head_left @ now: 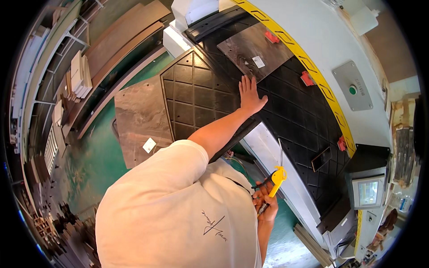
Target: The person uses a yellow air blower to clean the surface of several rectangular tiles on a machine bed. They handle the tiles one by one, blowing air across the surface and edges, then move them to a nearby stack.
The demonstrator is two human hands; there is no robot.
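My left hand (250,96) lies flat, fingers spread, on the black gridded machine bed (196,96). Its fingertips reach the near edge of a dark board (250,42) that carries a small white label. My right hand (267,203) is low by my side, closed around a yellow air blow gun (278,176) whose thin nozzle points up along the pale front rail of the machine (272,156). My white shirt fills the lower middle of the view.
A second dark brown board (140,118) with a white label hangs off the bed's left side over the green floor. Red stops (306,78) line the yellow-striped edge. A green button (352,90), a control screen (368,193) and stacked boards (80,73) surround the machine.
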